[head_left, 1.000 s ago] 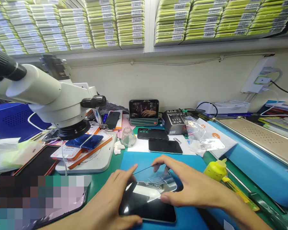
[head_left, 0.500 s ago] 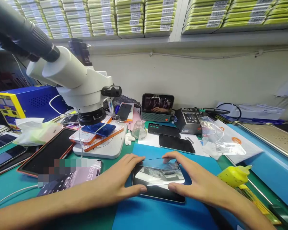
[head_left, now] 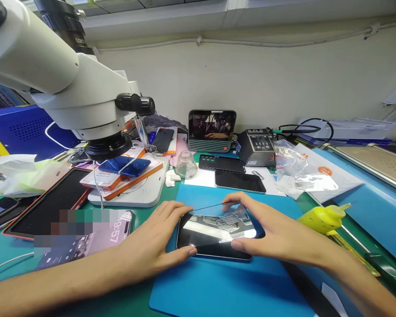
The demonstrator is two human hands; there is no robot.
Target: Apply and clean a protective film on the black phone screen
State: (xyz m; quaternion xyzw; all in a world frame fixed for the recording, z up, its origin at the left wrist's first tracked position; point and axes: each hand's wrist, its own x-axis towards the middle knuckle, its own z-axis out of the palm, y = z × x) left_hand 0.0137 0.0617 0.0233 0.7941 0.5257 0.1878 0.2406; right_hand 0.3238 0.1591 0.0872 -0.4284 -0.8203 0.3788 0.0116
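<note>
A smartphone (head_left: 214, 252) with a black screen lies face up, its long side across a blue mat (head_left: 191, 286). Over it is a clear, shiny glass screen protector (head_left: 231, 222), whose dark rim and bright reflections show. My left hand (head_left: 165, 233) is closed at the protector's left end, fingertips on the far edge and thumb at the near edge, right by the phone's corner. My right hand (head_left: 264, 226) pinches the right end between thumb and fingers. Whether the glass touches the phone I cannot tell.
A microscope (head_left: 95, 97) overhangs the left, above stacked boxes and a blue phone (head_left: 125, 166). A lit phone (head_left: 108, 233) lies by my left forearm. Behind the mat are a glass jar (head_left: 186, 166), two dark phones and a small display (head_left: 212, 130). A yellow bottle (head_left: 321, 219) stands right.
The camera view has tilted down and shifted, so the shelf of green packs has mostly left the picture. Both hands keep their hold, and the glass's right end looks more tilted.
</note>
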